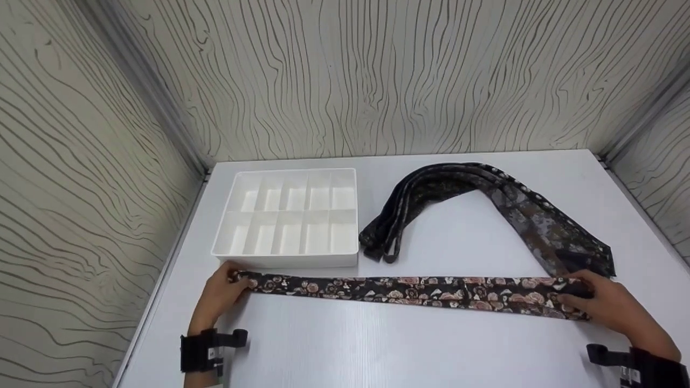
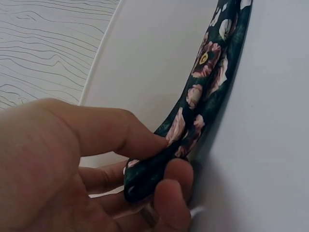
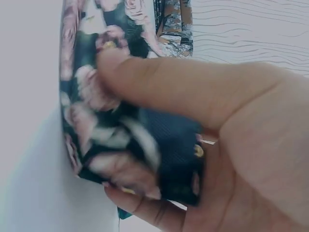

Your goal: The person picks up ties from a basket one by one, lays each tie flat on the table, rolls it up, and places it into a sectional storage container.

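Observation:
A dark necktie with pink and white flowers (image 1: 399, 290) stretches across the front of the table, folded lengthwise into a strip. My left hand (image 1: 222, 293) pinches its narrower left end between thumb and fingers; in the left wrist view the thumb presses on the floral cloth (image 2: 205, 72). At the wider right end, my right hand (image 1: 612, 303) grips the tie with the thumb on top and fingers beneath. The right wrist view shows this end (image 3: 116, 140) slightly blurred, with a plain dark patch by the thumb.
A white box with several compartments (image 1: 302, 261) stands behind the tie's left part. To its right, other dark patterned neckties (image 1: 517, 207) lie in a curved heap, reaching close to my right hand. Wood-grain patterned walls (image 1: 372, 81) enclose the white table (image 1: 377, 350).

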{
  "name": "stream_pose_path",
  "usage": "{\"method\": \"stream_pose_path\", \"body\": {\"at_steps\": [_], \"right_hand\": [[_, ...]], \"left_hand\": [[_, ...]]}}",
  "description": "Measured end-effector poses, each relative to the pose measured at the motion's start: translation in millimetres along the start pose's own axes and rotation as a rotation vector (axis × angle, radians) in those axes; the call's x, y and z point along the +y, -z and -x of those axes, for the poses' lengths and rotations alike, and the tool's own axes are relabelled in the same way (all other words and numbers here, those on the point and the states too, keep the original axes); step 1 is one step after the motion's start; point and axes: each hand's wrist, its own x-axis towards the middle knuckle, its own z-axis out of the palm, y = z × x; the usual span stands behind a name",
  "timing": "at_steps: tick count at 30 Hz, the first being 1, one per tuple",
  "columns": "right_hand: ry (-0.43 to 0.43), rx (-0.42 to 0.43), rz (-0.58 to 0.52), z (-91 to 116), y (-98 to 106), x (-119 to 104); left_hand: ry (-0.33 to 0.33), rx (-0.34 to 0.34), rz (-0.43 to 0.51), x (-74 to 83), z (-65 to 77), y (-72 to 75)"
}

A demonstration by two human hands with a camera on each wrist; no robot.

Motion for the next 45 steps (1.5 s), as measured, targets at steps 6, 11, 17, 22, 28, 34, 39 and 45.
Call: {"method": "stream_pose_path", "body": {"at_steps": [6,11,17,22,28,34,39,45], "right_hand": [[-0.003,0.037,0.030,-2,0,0],[0.079,0.193,0.015,-3,-9,-5],[0.241,0.473,0.062,-3,-29,-45],[0.303,0.288,-0.010,-9,-48,-102],[0.425,0.043,-0.022,-24,-76,-147],[0.429,-0.033,-0.025,-33,-87,-156],[0.417,-0.010,0.004,-34,-85,-161],[0.497,0.053,0.011,-32,-93,-183]], "left_hand": [[0.009,0.013,0.023,-1.1,-0.3,1.1],[0.024,0.065,0.008,-1.2,2.1,2.8],[-0.003,0.162,-0.043,5.8,7.8,-4.2],[-0.079,0.193,-0.104,17.4,12.2,-17.8],[-0.147,0.199,-0.153,25.7,14.1,-28.1],[-0.078,0.194,-0.173,25.4,14.2,-29.1],[-0.071,0.183,-0.123,27.6,10.9,-33.4],[-0.124,0.239,-0.110,34.9,12.2,-49.4]]}}
